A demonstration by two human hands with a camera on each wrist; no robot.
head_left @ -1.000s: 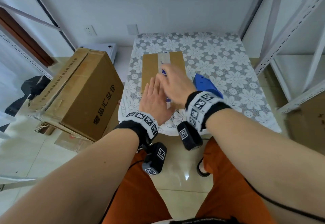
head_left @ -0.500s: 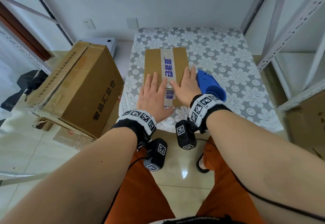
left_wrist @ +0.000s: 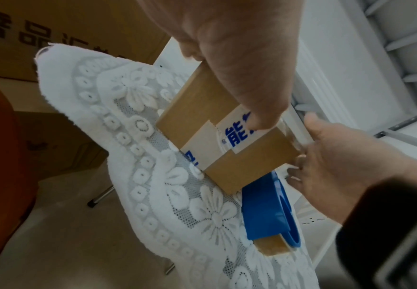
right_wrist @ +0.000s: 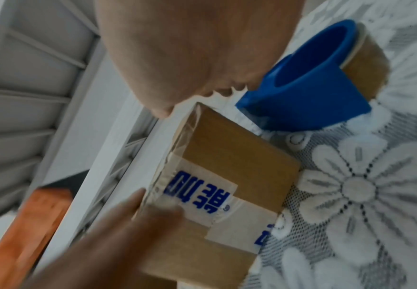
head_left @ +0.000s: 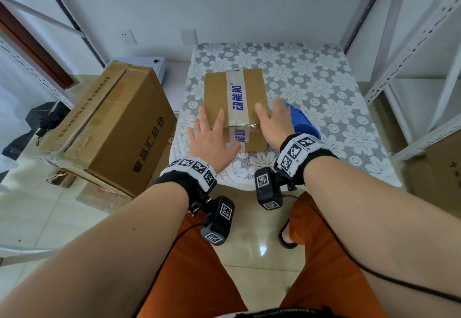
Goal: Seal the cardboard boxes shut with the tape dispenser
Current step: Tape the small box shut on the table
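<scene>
The small taped cardboard box [head_left: 235, 108] sits on the lace-covered table [head_left: 324, 88] between the left hand [head_left: 212, 140], fingers spread at its 8 o'clock corner, and the flat right hand [head_left: 274, 123] at 4 o'clock, which half-hides the blue tape dispenser [head_left: 303, 124].

The counter [head_left: 324, 88] stands against a white wall [head_left: 224, 10] and is covered with a white lace cloth [head_left: 311, 73] in a flower pattern. Two switch or socket plates [head_left: 128, 37] are mounted on the wall to the counter's left. White perforated-steel shelving [head_left: 421, 30] stands to the right; a similar upright [head_left: 30, 68] stands at the left, next to a brown door frame [head_left: 32, 45]. The floor [head_left: 37, 217] is glossy pale tile and reflects a light source. A white appliance [head_left: 149, 64] sits on the floor by the wall. Lighting is even and bright.
</scene>
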